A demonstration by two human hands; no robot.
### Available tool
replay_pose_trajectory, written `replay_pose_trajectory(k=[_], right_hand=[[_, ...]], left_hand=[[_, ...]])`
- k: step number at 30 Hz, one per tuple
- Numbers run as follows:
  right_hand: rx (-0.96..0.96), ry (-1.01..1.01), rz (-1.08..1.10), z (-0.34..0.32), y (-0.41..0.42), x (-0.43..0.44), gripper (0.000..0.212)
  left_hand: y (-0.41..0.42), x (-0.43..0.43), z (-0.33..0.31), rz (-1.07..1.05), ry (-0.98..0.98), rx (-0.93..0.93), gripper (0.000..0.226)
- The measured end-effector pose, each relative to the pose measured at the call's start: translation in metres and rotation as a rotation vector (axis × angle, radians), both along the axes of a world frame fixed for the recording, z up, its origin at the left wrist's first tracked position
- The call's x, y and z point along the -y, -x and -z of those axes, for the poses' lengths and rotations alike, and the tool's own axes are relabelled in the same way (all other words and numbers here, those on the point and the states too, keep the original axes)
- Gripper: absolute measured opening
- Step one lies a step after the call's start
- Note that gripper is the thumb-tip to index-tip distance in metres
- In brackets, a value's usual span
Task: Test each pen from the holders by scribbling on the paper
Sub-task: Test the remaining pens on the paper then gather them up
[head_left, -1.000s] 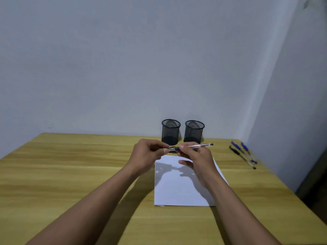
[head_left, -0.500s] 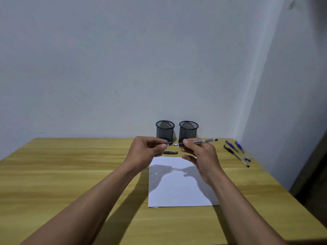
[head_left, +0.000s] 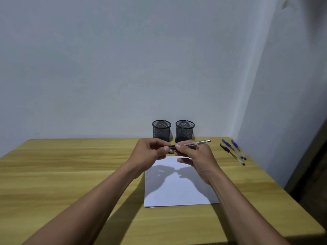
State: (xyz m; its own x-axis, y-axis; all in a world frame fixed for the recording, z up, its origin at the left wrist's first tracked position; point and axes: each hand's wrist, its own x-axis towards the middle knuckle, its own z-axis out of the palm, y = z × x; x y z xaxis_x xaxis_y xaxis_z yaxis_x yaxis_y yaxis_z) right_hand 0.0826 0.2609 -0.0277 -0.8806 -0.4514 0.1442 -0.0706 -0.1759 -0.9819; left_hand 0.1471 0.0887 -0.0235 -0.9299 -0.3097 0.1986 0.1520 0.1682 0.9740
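Observation:
Above the far edge of the white paper (head_left: 177,190), both hands hold one clear-barrelled pen (head_left: 194,143) level. My right hand (head_left: 196,156) grips the barrel, whose back end points right. My left hand (head_left: 150,151) pinches the pen's dark front end with thumb and forefinger. Just under the fingers shows a small black piece (head_left: 170,152), perhaps a cap; most of it is hidden. Two black mesh holders, left (head_left: 161,130) and right (head_left: 184,130), stand behind the hands at the wall, with no pens showing in them. The paper's left edge carries faint marks.
Three pens (head_left: 231,153) lie side by side at the far right of the wooden table (head_left: 70,174), two with blue caps and one black. Walls close the table in at the back and on the right.
My hands have drawn together, and my left fingers now close on the pen's dark front end. The small black piece seen on the table half a second ago is now mostly hidden.

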Motion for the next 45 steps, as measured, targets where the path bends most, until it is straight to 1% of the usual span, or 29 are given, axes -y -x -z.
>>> replay_pose_trajectory(k=[3, 7, 11, 15, 18, 20, 22, 26, 30, 34, 35, 37, 39, 41, 45], right_hand=[[-0.049, -0.064, 0.055, -0.012, 0.011, -0.017, 0.008], [-0.183, -0.234, 0.128, -0.029, 0.028, -0.044, 0.012], [-0.309, -0.371, 0.214, -0.039, 0.043, -0.072, 0.008], [-0.488, -0.621, 0.266, -0.039, 0.055, -0.100, 0.006], [-0.567, -0.819, 0.322, -0.033, 0.065, -0.120, 0.005], [-0.567, -0.875, 0.363, -0.026, 0.072, -0.132, 0.005], [-0.535, -0.878, 0.419, -0.015, 0.079, -0.141, 0.006], [-0.433, -0.897, 0.530, 0.017, 0.094, -0.151, 0.009], [-0.344, -0.975, 0.625, 0.044, 0.111, -0.149, 0.018], [-0.344, -1.068, 0.651, 0.059, 0.127, -0.148, 0.020], [-0.352, -1.087, 0.650, 0.062, 0.129, -0.147, 0.020], [-0.369, -1.117, 0.652, 0.066, 0.132, -0.147, 0.020], [-0.389, -1.129, 0.654, 0.067, 0.131, -0.148, 0.022], [-0.411, -1.115, 0.653, 0.065, 0.129, -0.150, 0.025], [-0.420, -1.055, 0.623, 0.052, 0.121, -0.150, 0.028]], left_hand=[[0.007, 0.004, -0.004, -0.023, -0.017, 0.010, 0.005], [0.024, -0.006, -0.008, 0.013, 0.089, 0.009, 0.005], [0.047, -0.025, -0.012, 0.065, 0.134, 0.019, 0.005], [0.072, -0.054, -0.015, 0.097, 0.268, 0.000, 0.004], [0.099, -0.074, -0.010, 0.139, 0.299, 0.013, 0.003], [0.115, -0.087, -0.004, 0.146, 0.327, 0.025, 0.010], [0.132, -0.098, 0.003, 0.130, 0.401, 0.034, 0.025], [0.163, -0.110, 0.016, 0.099, 0.725, 0.130, 0.043], [0.193, -0.120, 0.034, 0.158, 0.870, 0.245, 0.052], [0.216, -0.133, 0.046, 0.180, 0.999, 0.317, 0.063], [0.220, -0.136, 0.049, 0.186, 1.039, 0.331, 0.064], [0.222, -0.140, 0.051, 0.198, 1.122, 0.344, 0.057], [0.223, -0.141, 0.053, 0.193, 1.160, 0.333, 0.054], [0.223, -0.139, 0.054, 0.189, 1.161, 0.325, 0.057], [0.216, -0.134, 0.049, 0.206, 1.104, 0.306, 0.062]])
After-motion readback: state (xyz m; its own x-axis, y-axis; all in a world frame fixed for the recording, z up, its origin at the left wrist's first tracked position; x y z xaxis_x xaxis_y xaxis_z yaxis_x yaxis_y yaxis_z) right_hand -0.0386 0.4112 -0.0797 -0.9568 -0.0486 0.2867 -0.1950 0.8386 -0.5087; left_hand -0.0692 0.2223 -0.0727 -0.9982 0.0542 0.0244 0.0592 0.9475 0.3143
